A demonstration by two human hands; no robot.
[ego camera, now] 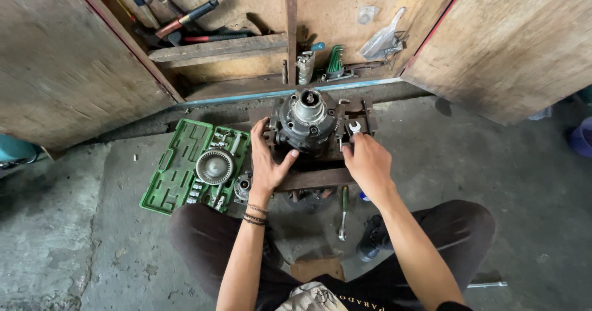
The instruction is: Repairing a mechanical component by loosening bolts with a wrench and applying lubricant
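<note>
Down at your knees, the concrete floor (468,181) fills most of the view, and at twelve o'clock a wooden tool cabinet (246,15) stands open with hammers and a green set of hex keys (334,61) on its shelf. At nine o'clock from your hands lies a green socket case (176,169), open, with a round ribbed metal part (214,166) resting on it. Dead centre, a dark greasy motor housing (306,123) sits upright on a rusty metal frame (314,178). Your left hand (268,166) is spread open, fingers pressed against the housing's nine o'clock side, thumb on its front. Your right hand (368,163) is closed around a small wrench (355,126), whose open end shows at the housing's three o'clock. A ratchet (343,215) lies at six o'clock between your knees.
</note>
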